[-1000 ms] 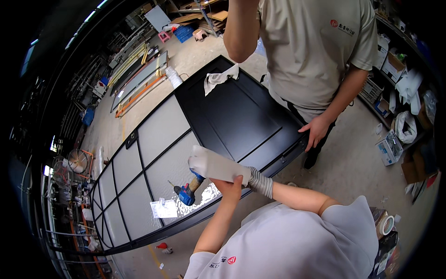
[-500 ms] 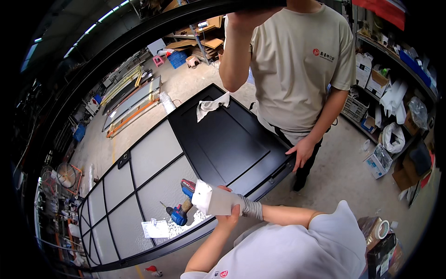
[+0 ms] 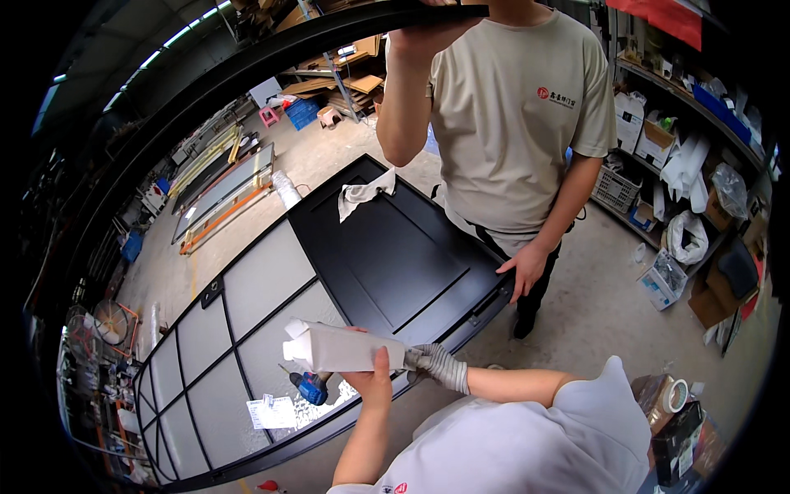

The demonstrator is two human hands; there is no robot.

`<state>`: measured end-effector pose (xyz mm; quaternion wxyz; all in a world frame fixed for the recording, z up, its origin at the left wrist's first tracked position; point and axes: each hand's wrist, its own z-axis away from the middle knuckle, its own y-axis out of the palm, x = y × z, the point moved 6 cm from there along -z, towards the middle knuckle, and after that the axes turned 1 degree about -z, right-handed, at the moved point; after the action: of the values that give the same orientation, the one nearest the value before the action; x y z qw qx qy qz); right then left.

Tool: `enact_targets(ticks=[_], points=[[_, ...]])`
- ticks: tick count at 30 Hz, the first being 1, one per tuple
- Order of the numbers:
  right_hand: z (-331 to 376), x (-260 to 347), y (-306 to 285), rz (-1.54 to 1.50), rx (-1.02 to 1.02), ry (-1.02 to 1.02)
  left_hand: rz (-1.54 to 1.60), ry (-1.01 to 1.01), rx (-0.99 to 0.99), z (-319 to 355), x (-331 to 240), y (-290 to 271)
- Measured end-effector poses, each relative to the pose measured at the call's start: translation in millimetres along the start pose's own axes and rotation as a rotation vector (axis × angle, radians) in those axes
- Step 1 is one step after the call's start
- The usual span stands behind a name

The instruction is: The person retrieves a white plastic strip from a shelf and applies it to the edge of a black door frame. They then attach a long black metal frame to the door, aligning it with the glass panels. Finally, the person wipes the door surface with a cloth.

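A long white cardboard box (image 3: 350, 346) is held over a black door with textured glass; flaps stand out at its left end. My bare left hand (image 3: 374, 372) wraps round it from below, thumb on the near side. At its right end is my right hand (image 3: 440, 367) in a grey striped glove, fingers curled against the box end; its fingertips are partly hidden. Below the box a blue cordless drill (image 3: 311, 387) lies on the glass, its handle partly covered. Left of the drill is a white printed sheet (image 3: 271, 412).
The door's black panel (image 3: 395, 255) carries a pale cloth (image 3: 366, 195). Across it stands a co-worker (image 3: 514, 123), one hand on the door's edge, the other raised at a dark bar (image 3: 362, 31) overhead. Loaded shelves (image 3: 687, 95) stand at right, with a carton (image 3: 662, 280) on the floor.
The white box has moved left and now covers more of the drill. My right hand has come from behind the box to its right end.
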<state>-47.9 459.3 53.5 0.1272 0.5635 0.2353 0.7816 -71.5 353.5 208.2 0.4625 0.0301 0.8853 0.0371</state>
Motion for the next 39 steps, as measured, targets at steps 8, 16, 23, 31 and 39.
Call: enact_targets(ticks=[8, 16, 23, 31, 39], points=[[35, 43, -111, 0.121, -0.331, -0.183, 0.245, -0.995, 0.376, 71, 45, -114], [76, 116, -108, 0.229, -0.389, -0.244, -1.175, -0.897, 1.646, 225, 93, -222], [53, 101, -81, 0.535, -0.210, -0.244, 0.038, -0.742, 0.687, 57, 56, -3], [94, 133, -50, 1.377, -0.543, -1.082, 0.152, -0.903, 0.671, 57, 86, 62], [82, 87, -101, 0.209, -0.472, -0.313, 0.111, -0.897, 0.670, 65, 92, 67]])
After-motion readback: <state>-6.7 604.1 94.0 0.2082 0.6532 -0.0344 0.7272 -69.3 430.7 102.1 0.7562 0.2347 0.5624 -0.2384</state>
